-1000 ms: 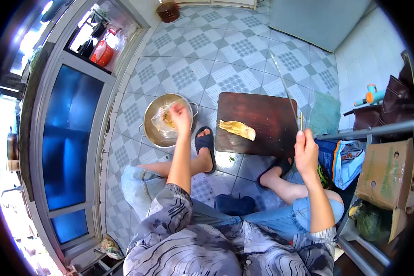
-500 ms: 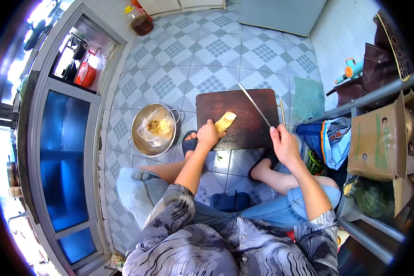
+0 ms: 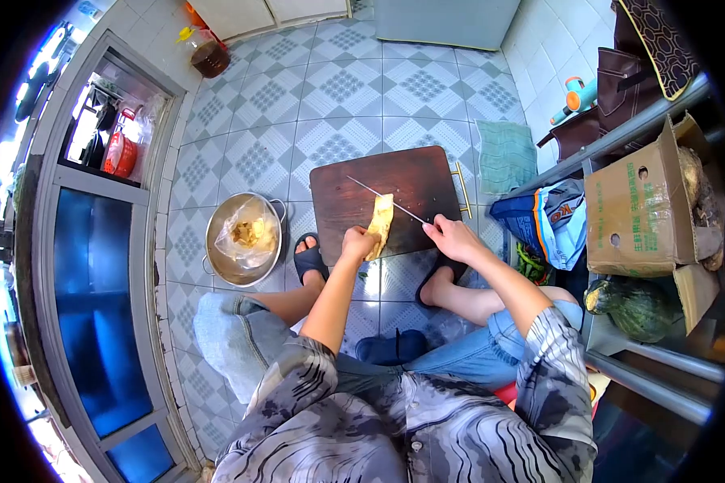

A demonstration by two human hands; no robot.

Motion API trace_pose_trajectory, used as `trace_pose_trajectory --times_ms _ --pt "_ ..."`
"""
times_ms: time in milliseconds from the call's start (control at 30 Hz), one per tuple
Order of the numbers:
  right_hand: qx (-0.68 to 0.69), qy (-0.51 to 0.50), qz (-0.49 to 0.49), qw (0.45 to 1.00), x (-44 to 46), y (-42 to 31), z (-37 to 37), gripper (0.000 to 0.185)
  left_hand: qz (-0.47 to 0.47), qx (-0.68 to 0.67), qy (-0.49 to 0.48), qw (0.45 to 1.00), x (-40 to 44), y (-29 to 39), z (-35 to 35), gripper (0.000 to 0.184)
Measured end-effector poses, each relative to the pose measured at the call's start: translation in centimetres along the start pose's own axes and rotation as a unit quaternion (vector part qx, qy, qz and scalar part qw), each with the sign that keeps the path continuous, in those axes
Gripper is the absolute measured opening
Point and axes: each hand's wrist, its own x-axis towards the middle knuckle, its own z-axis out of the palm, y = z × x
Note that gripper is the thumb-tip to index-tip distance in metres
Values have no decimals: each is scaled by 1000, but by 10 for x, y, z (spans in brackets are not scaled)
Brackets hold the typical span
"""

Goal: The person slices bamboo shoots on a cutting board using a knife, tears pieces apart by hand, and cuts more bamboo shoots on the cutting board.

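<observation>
A long yellowish peeled piece of food (image 3: 382, 224) lies near the front edge of the dark wooden board (image 3: 427, 173). My left hand (image 3: 359, 242) is closed on its left side, near the lower end. In my right hand (image 3: 454, 239) is the handle of a long thin knife (image 3: 364, 186), whose blade points up and left across the upper end of the piece. To the left of the board, a metal pot (image 3: 217, 249) holds an open clear plastic bag (image 3: 251, 233) with yellowish pieces inside.
My sandalled feet flank the board's front edge, with a dark blue object (image 3: 391, 348) between my legs. On the right are a green cloth (image 3: 506, 156), a blue-and-white bag (image 3: 564, 221), a cardboard box (image 3: 632, 209) and a green squash (image 3: 636, 308) on a metal rack.
My left hand has gone from the plastic bag to the yellowish piece, which now stands more upright on the board. The knife has swung down and left over its upper end. The view has shifted.
</observation>
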Motion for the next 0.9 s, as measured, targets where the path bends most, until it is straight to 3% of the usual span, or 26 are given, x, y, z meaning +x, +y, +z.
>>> trace_pose_trajectory --times_ms 100,167,267,333,400,733,800,867,900 --pt "-4 -8 10 1000 5 9 10 44 7 26 -9 1000 -3 7 -4 23" --pt "-2 -4 11 1000 5 15 20 43 -118 -195 -86 970 -13 27 -7 26" --pt "-1 -10 27 1000 4 18 26 42 -179 -303 -146 925 -8 33 -10 29" --pt "-2 -14 36 999 4 19 32 40 -178 -299 -152 925 -6 34 -8 26" --pt "-9 -9 38 999 5 23 37 40 -173 -248 -95 949 -5 33 0 19" --pt "-11 -1 29 1000 5 24 39 40 -111 -123 -22 986 -10 31 14 20" --pt "-18 1 29 999 6 28 42 39 -102 -274 -80 953 -9 30 12 18" --pt "-14 17 26 999 9 30 45 39 -123 -305 -106 938 -9 34 6 23" --pt "-15 17 26 999 9 30 46 39 -121 -361 -167 910 -6 33 5 23"
